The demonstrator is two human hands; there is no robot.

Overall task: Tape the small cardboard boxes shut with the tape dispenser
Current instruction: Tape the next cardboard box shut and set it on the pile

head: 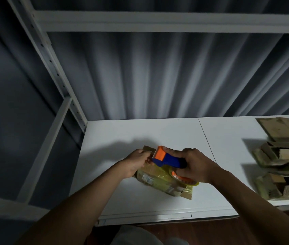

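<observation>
Right hand [196, 166] wrapping grip round tape dispenser [168, 160] over cardboard box [159, 177], mid-bench [140, 131]; left hand [136, 162] pinching at box's far end.

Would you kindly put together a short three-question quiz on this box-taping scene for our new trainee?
1. True or false: the right hand grips the blue and orange tape dispenser.
2. Where does the pile of other cardboard boxes lie? A) at the right edge of the white table B) on the floor C) on the shelf beam above
3. Fill in: the left hand has its fingers at the dispenser's ____ end, over the small cardboard box.

Key: 1 true; 2 A; 3 orange (cutter) end.
</observation>
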